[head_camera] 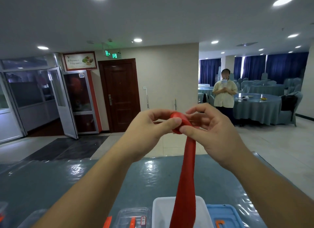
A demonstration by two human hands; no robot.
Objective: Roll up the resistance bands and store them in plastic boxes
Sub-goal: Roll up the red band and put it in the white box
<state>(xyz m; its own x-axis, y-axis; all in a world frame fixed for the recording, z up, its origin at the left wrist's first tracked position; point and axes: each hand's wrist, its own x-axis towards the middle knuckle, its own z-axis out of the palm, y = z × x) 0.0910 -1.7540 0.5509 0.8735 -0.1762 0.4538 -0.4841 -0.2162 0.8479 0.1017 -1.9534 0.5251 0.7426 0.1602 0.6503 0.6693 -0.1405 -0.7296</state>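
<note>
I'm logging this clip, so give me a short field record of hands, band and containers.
left hand: left hand pinches the rolled end
right hand: right hand pinches the roll from the other side
band: red resistance band, top rolled, tail hanging down unrolled
white box: white plastic box, open, under the tail
clear box: clear plastic box, left of it
blue lid: blue lid, right of it

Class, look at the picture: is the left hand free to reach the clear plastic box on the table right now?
Probably not: the left hand and right hand both pinch the red band's roll. The clear box lies uncovered on the table below.
</note>
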